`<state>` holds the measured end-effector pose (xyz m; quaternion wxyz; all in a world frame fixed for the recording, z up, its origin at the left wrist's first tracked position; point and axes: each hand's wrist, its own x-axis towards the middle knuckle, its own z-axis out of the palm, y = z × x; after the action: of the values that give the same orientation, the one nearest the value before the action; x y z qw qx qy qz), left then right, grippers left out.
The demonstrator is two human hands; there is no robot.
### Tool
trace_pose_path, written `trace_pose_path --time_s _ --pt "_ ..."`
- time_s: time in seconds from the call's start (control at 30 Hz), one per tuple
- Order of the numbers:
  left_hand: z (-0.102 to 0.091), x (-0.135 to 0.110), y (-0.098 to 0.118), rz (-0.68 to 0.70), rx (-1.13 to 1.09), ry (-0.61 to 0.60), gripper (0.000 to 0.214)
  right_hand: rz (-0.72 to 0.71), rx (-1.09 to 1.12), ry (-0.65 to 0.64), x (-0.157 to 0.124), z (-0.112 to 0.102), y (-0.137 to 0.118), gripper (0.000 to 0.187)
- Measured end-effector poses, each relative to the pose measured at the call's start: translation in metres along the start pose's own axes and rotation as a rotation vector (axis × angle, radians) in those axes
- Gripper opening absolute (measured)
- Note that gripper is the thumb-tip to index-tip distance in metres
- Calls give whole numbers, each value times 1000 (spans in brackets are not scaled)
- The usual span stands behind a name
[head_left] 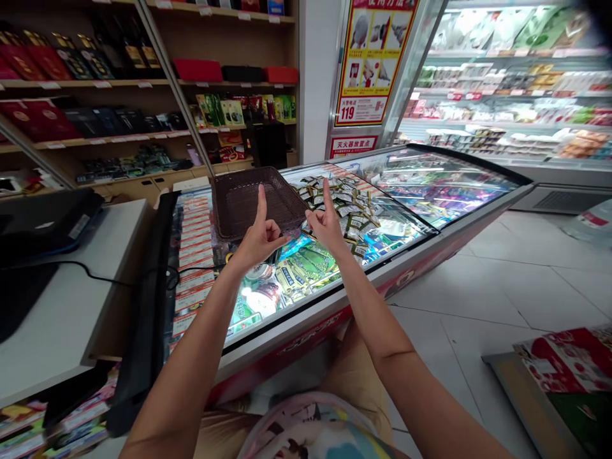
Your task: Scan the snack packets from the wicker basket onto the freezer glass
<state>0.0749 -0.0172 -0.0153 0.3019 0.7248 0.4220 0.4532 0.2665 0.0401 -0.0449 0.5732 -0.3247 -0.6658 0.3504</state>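
The left hand (261, 237) and right hand (327, 224) curl empty, 1 index finger raised on each, beside a dark brown woven basket (248, 201) on a glass-topped freezer (430, 185).

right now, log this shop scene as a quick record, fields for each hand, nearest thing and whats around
left hand: empty, index finger up
right hand: empty, index finger up
nearest: brown woven basket, on the glass top of the chest freezer
in freezer: green packets, small sachets
behind: wooden shelves, upright chiller
left side: white counter
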Motion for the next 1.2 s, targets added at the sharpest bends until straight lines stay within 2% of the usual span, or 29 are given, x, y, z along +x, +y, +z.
trace_pose_path --time_s 0.07,0.1,0.17,0.2,0.27,0.3,0.4,0.57,0.7,0.77,0.83,0.93,1.03,1.1,1.2 --pt "-10 -8 -5 -11 32 109 114 -11 -29 82 2 11 11 76" --pt "-16 -13 -9 -13 65 206 101 -17 -52 132 3 18 16 74" --pt "-26 -27 -17 -11 216 404 60 -31 -99 235 2 31 28 67" --pt "-31 -35 -22 -4 344 442 43 -38 -127 278 0 37 34 62" --pt "-39 -53 -32 50 610 370 33 -55 -204 351 -6 47 46 51" --pt "-41 -63 -38 85 720 272 32 -69 -260 365 -9 52 52 47" --pt "-39 -87 -57 119 839 144 35 -139 -393 358 -18 59 66 36" --pt "-23 -99 -81 59 1004 123 54 -197 -477 358 -23 62 72 26" --pt "-19 -95 -81 -39 884 160 46 -148 -510 424 -22 61 78 27" --pt "-22 -97 -77 -44 794 171 40 -127 -520 471 -20 59 83 35" --pt "-26 -102 -71 -47 718 201 35 -110 -537 456 -17 57 87 45" --pt "-34 -111 -61 -68 524 376 33 -43 -588 277 -11 57 90 55" --pt "-42 -113 -54 -78 301 611 35 75 -617 122 -3 61 89 53" --pt "-47 -110 -51 -78 171 732 39 132 -614 107 2 67 87 42" --pt "-53 -102 -50 -87 -27 850 44 134 -586 108 7 78 85 32"
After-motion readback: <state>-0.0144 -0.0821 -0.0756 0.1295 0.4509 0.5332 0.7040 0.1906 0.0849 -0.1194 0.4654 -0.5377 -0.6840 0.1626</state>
